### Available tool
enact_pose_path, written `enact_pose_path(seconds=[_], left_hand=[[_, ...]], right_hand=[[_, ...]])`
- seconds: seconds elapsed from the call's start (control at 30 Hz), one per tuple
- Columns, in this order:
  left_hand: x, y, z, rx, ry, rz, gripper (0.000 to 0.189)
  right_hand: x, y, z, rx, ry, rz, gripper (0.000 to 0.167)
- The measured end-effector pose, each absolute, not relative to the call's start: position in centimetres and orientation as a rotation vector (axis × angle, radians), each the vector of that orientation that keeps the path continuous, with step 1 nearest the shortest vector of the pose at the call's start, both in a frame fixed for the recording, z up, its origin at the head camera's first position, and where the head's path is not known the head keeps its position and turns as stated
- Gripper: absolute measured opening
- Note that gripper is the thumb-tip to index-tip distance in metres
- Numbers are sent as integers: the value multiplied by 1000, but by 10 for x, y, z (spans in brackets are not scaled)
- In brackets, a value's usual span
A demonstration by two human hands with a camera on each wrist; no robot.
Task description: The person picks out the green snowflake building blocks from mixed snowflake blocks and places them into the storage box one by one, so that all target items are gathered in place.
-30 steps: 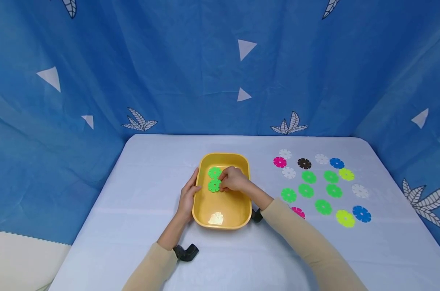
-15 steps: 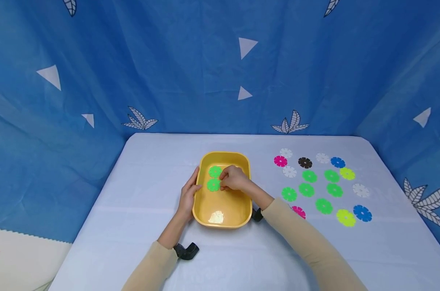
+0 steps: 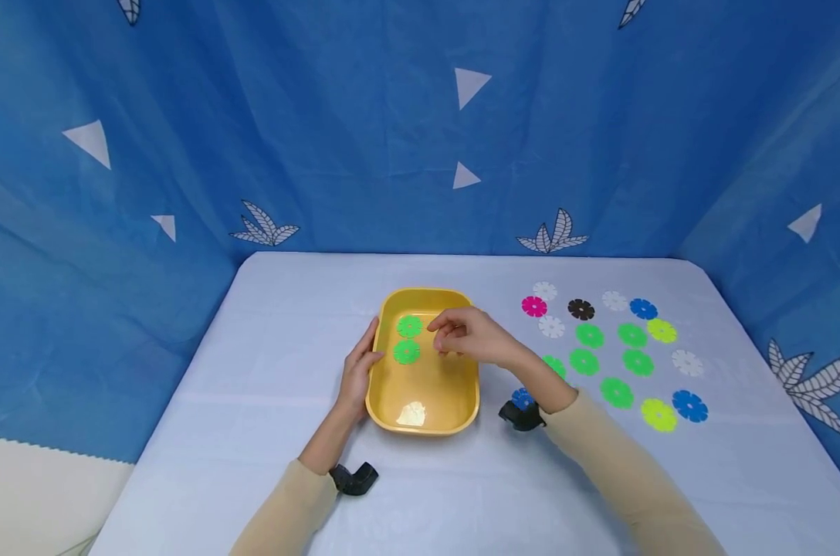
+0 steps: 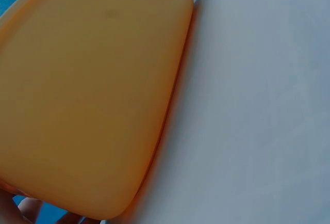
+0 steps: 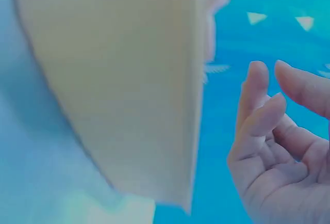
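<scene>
A yellow tray point(image 3: 411, 394) stands on the white table, and two green notched discs lie inside it, an upper disc point(image 3: 409, 326) and a lower disc point(image 3: 406, 352). My left hand point(image 3: 357, 374) grips the tray's left side, thumb at the rim and fingers along the outer wall. In the left wrist view the tray's wall point(image 4: 98, 90) covers most of that hand. Above the right half of the tray is my right hand point(image 3: 472, 336), its fingers loosely bent. The right wrist view shows its thumb and fingers point(image 5: 255, 79) apart, holding nothing.
Right of the tray lie several more notched discs: green point(image 3: 584, 361), white point(image 3: 687, 363), yellow point(image 3: 659, 415), blue point(image 3: 690, 405), pink point(image 3: 534, 306) and black point(image 3: 581, 310). Another blue disc point(image 3: 523, 398) shows beside my right wrist. A blue curtain point(image 3: 385, 131) hangs behind the table.
My right hand has lifted from beside the lower green disc and shifted right, its fingers spreading apart. Its forearm now uncovers a blue disc and hides a pink one. The left hand stays on the tray.
</scene>
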State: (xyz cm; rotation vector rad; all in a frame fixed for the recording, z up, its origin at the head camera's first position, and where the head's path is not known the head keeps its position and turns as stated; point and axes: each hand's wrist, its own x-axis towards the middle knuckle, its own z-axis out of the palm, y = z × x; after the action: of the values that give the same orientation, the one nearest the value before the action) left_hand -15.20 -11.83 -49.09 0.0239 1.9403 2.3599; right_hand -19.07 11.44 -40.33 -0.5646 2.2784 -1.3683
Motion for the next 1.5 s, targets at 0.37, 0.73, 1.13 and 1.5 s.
enact_pose_path(seconds=[0.37,0.73,1.13,1.5], left_hand=[[-152,-120,-492,32,1922,2368,61],[-153,-120,-492,46,1923,2367,61],[-152,-119,-490,48,1934,2361,62],[-152,-118,-490,43,1939,2361,62]], right_hand=[[-166,212,-414,-258,2449,-1275,38],[-155,268,-425,-55,2601,-1184,50],[-155,277,-442,23,2579,-1157,52],[-157,276,-458,25,2650,-1090,54]])
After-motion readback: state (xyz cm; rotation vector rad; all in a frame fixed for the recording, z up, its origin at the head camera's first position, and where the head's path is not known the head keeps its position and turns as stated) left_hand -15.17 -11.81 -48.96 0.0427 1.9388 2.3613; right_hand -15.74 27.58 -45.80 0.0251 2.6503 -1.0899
